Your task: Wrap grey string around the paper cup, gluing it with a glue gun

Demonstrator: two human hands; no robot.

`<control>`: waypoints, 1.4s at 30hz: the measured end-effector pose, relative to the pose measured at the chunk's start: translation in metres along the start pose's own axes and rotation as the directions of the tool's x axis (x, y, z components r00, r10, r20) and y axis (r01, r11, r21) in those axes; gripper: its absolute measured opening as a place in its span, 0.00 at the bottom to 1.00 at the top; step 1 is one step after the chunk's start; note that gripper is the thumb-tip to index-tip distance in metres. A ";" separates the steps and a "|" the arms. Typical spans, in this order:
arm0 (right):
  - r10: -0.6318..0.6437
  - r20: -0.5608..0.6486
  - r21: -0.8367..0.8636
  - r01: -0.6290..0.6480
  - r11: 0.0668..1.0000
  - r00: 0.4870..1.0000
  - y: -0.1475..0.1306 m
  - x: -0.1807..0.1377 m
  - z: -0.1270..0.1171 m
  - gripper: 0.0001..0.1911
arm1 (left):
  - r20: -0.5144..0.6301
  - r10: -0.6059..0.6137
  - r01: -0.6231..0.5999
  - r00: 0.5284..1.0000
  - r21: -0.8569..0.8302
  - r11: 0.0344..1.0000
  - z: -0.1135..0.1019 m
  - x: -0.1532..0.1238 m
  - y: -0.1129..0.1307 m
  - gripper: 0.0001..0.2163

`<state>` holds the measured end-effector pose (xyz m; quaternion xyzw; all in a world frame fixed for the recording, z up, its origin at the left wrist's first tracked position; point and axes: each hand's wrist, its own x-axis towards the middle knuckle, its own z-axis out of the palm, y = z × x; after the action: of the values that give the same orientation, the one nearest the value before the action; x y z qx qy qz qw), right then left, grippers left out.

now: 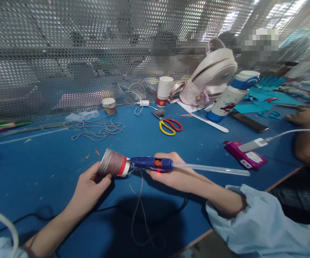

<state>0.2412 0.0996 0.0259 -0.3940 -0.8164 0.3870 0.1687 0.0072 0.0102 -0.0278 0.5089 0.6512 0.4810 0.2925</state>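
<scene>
My left hand (90, 186) grips a paper cup (113, 163) lying on its side, mostly wrapped in grey string, with a red and white band still bare at its rim. My right hand (168, 173) is closed around a blue hot glue gun (152, 163). The gun's nozzle touches the cup's rim. A clear glue stick (211, 169) juts out of the back of the gun toward the right. A loose end of string (138, 204) hangs from the cup across the blue table (49, 165).
On the table lie a tangle of string (95, 129), red and yellow scissors (168, 125), a stack of paper cups (164, 91), a pale backpack (211, 77), a bottle (231, 95) and a magenta device (244, 154). Another person's arm (309, 138) rests at right. Perforated metal screen behind.
</scene>
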 end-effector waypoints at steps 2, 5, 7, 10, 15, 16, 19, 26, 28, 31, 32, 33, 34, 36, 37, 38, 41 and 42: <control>-0.009 0.030 0.014 0.009 1.000 1.000 -0.001 -0.002 0.000 0.09 | 0.004 -0.009 0.009 1.000 -0.008 1.000 0.000 0.000 0.000 0.08; -0.018 0.055 0.016 0.017 1.000 0.998 -0.001 -0.004 0.002 0.10 | 0.011 -0.014 0.014 1.000 -0.013 1.000 0.001 0.000 0.001 0.08; -0.012 0.052 0.005 0.012 1.000 0.999 0.000 -0.003 0.002 0.10 | 0.013 -0.006 0.006 1.000 -0.015 1.000 0.000 -0.001 0.002 0.09; 0.008 0.040 0.002 -0.008 1.000 0.999 0.001 -0.001 0.000 0.10 | 0.017 0.020 -0.020 1.000 -0.014 1.000 0.000 -0.002 0.005 0.09; 0.010 0.062 0.016 -0.011 1.000 0.998 0.000 -0.002 -0.002 0.09 | 0.009 0.051 -0.051 0.999 0.003 0.999 0.000 -0.002 0.007 0.08; 0.010 0.072 0.010 -0.011 1.000 0.997 -0.001 -0.003 -0.002 0.09 | 0.008 0.052 -0.052 0.999 0.002 0.999 0.000 -0.002 0.007 0.08; 0.020 0.066 0.002 -0.021 1.000 0.998 -0.003 -0.002 -0.003 0.09 | 0.012 0.058 -0.058 0.998 -0.005 0.998 0.000 -0.002 0.007 0.08; 0.061 0.069 -0.018 -0.060 0.998 0.996 -0.004 -0.002 -0.005 0.09 | 0.012 0.071 -0.071 0.997 0.012 0.997 0.000 -0.003 0.007 0.08; 0.043 0.077 -0.029 -0.041 0.999 0.996 -0.003 -0.004 -0.001 0.10 | 0.017 0.067 -0.067 0.998 0.019 0.998 0.000 -0.002 0.008 0.08; -0.023 0.064 -0.025 0.024 0.999 0.998 -0.003 -0.008 0.006 0.09 | 0.020 0.052 -0.053 0.998 0.029 0.998 0.000 -0.002 0.008 0.09; -0.046 0.063 -0.027 0.048 0.999 0.997 -0.004 -0.008 0.007 0.09 | 0.018 0.046 -0.047 0.999 0.035 0.998 0.000 -0.002 0.008 0.10; -0.066 0.067 -0.029 0.068 0.997 0.996 -0.005 -0.009 0.008 0.08 | 0.015 0.041 -0.041 0.999 0.042 0.998 0.000 -0.002 0.008 0.10; -0.082 0.077 -0.032 0.085 0.996 0.994 -0.005 -0.009 0.009 0.07 | 0.014 0.037 -0.038 0.999 0.048 0.998 0.000 -0.002 0.007 0.10; -0.107 0.099 -0.051 0.113 0.992 0.989 -0.007 -0.009 0.010 0.05 | 0.015 0.036 -0.037 0.999 0.053 0.998 0.000 -0.001 0.006 0.10; -0.119 0.114 -0.060 0.126 0.990 0.986 -0.007 -0.009 0.010 0.04 | 0.017 0.036 -0.037 0.999 0.053 0.998 0.000 -0.001 0.006 0.10; -0.128 0.126 -0.068 0.138 0.988 0.984 -0.007 -0.009 0.010 0.04 | 0.020 0.032 -0.033 0.999 0.053 0.998 0.000 -0.001 0.006 0.09; -0.133 0.104 -0.065 0.141 0.988 0.986 -0.004 -0.009 0.009 0.06 | 0.023 0.006 -0.008 1.000 0.056 0.998 0.001 -0.002 0.007 0.09; -0.128 0.078 -0.048 0.132 0.990 0.989 -0.003 -0.008 0.008 0.06 | 0.019 -0.003 0.001 1.000 0.057 0.998 0.002 -0.002 0.008 0.09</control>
<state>0.2404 0.0882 0.0229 -0.3296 -0.8561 0.3680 0.1522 0.0121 0.0092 -0.0213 0.5208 0.6623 0.4573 0.2845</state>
